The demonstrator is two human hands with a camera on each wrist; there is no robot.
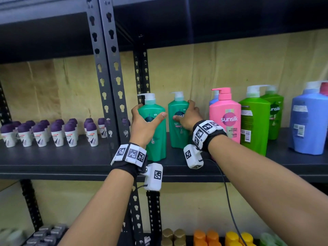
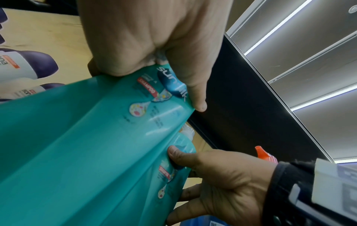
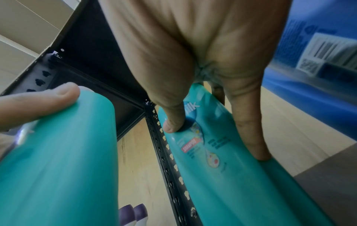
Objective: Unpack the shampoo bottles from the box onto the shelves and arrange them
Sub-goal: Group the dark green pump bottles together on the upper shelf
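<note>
Two teal Sunsilk shampoo bottles with white pump tops stand upright on the dark shelf (image 1: 177, 167). My left hand (image 1: 142, 119) grips the nearer, left bottle (image 1: 158, 139) around its upper body, thumb on the front edge. In the left wrist view the left hand (image 2: 150, 50) wraps that left bottle (image 2: 77, 145). My right hand (image 1: 188, 118) grips the second bottle (image 1: 176, 137), set further back, thumb on its label. In the right wrist view the right hand (image 3: 193, 61) grasps this second bottle (image 3: 222, 168) beside the left bottle (image 3: 58, 160). No box is in view.
To the right stand a pink bottle (image 1: 225, 118), green bottles (image 1: 255, 125) and a blue bottle (image 1: 308, 125). Small purple-capped roll-ons (image 1: 56, 134) fill the left bay beyond the perforated uprights (image 1: 110, 82). Coloured caps (image 1: 209, 237) show on the shelf below.
</note>
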